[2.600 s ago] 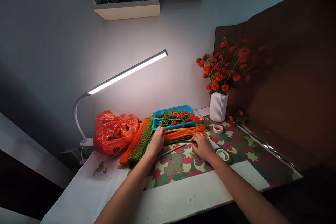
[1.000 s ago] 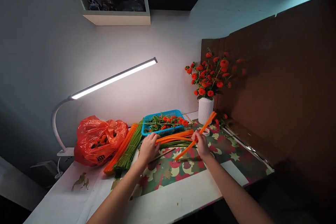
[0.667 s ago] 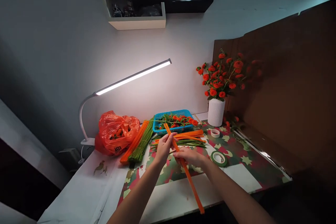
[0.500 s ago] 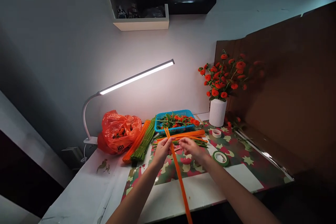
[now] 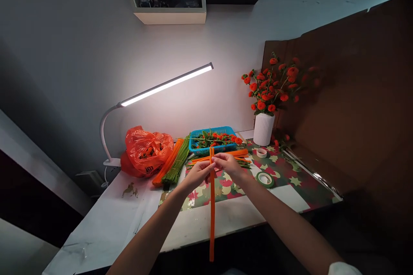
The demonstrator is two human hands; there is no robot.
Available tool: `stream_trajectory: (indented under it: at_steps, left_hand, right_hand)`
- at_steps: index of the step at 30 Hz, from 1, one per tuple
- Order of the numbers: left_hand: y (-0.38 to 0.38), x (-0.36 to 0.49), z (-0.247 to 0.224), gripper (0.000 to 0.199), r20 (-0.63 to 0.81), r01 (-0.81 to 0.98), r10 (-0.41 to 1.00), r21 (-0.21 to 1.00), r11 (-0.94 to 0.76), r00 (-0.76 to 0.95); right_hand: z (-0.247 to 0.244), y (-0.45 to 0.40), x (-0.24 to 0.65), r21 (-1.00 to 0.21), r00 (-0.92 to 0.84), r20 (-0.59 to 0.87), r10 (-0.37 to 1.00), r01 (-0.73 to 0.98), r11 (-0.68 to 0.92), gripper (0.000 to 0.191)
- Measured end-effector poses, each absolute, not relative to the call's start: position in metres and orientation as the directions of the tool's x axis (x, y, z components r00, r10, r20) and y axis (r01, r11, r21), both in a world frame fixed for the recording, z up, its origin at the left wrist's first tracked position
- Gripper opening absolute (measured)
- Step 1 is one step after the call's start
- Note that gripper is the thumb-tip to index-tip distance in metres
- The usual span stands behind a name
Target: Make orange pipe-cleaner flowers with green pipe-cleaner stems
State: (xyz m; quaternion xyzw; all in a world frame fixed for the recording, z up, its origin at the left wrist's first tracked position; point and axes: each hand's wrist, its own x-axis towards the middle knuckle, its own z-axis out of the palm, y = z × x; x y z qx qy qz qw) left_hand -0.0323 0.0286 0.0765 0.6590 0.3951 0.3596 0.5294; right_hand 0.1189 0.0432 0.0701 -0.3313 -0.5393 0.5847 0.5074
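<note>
Between my hands hang several orange pipe cleaners, held side by side near their upper ends, their long lower part reaching down past the table's front edge. My left hand is closed on them from the left. My right hand pinches the same strands from the right, its fingertips touching the left hand's. Just behind the hands lie loose orange pipe cleaners and green ones. A roll of green tape rests on the patterned mat to the right of my right hand.
A blue basket of orange flowers stands at the back, beside a bundle of green pipe cleaners and an orange plastic bag. At right are a white vase, a pale tape roll and a cardboard panel. A lamp arches above.
My right hand has moved in to the strands and now grips them beside my left hand. The orange strands have swung from slanting to nearly vertical. The whole view has shifted slightly.
</note>
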Motion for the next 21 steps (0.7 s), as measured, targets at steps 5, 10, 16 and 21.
stream_trajectory:
  at_steps: [5, 10, 16, 21]
  left_hand:
    - [0.031, -0.031, 0.085, 0.045, 0.081, 0.074, 0.959, 0.992, -0.105, 0.272]
    - [0.043, -0.081, 0.117, 0.038, 0.197, 0.036, 0.976, 0.980, -0.194, -0.095]
    - [0.041, -0.133, 0.158, 0.028, 0.411, 0.718, 0.908, 0.657, -0.232, -0.083]
    - [0.038, -0.065, 0.093, 0.021, 0.236, 0.852, 0.952, 0.440, -0.283, 0.194]
  right_hand:
    - [0.082, 0.045, 0.121, -0.949, -0.151, 0.092, 0.984, -0.312, 0.041, 0.029]
    - [0.120, 0.055, 0.180, -0.879, 0.152, 0.164, 0.975, -0.427, 0.214, 0.022]
    - [0.175, 0.051, 0.251, -0.711, 0.325, 0.703, 0.633, 0.326, 0.622, 0.013]
    - [0.105, 0.035, 0.178, -0.596, -0.067, 0.651, 0.756, 0.572, 0.564, 0.011]
